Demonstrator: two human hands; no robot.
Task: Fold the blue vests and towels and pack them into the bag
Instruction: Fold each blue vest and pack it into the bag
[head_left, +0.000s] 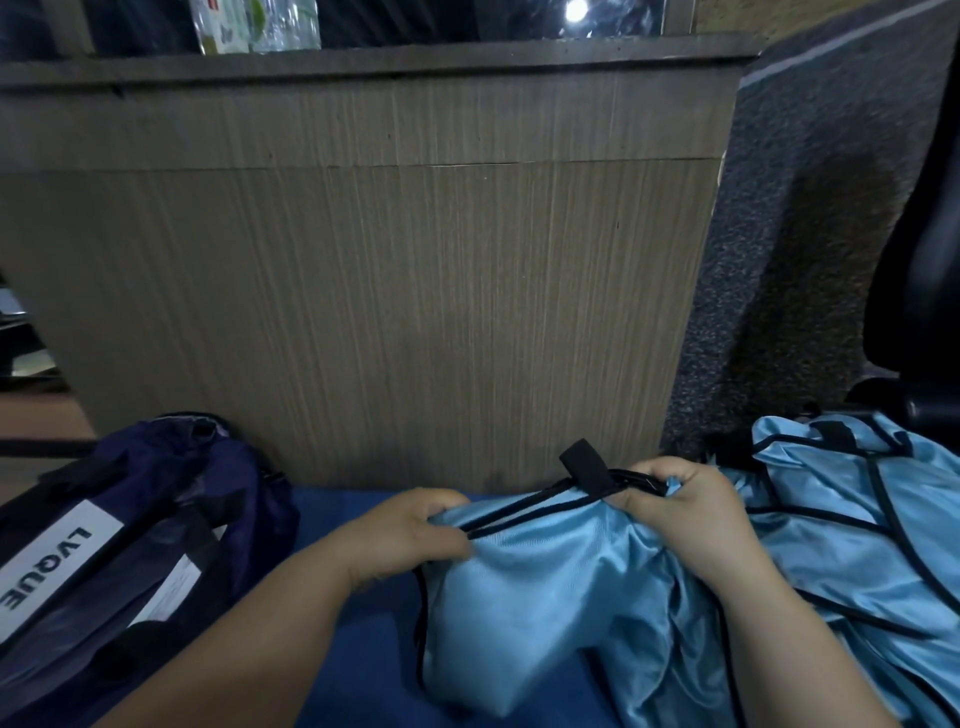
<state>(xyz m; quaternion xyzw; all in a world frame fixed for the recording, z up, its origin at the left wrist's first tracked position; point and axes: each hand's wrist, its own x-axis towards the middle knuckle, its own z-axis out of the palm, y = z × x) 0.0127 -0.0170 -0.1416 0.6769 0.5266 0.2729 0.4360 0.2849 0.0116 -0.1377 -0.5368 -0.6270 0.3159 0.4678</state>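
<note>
A light blue satin vest (540, 597) with black piping hangs between my hands over a dark blue surface (363, 654). My left hand (415, 535) pinches its upper left edge. My right hand (685, 514) grips the upper right edge beside a black tab (587, 465). The vest droops in loose folds below my hands. More light blue vests (857, 525) lie heaped at the right. A navy bag (119, 540) with a white label reading LVQUE lies at the left, its opening toward the back.
A wooden panel (363, 291) rises straight ahead, topped by a shelf with plastic bottles (254, 23). Grey carpet (805, 234) runs along the right, with a black chair (919, 291) at the far right edge.
</note>
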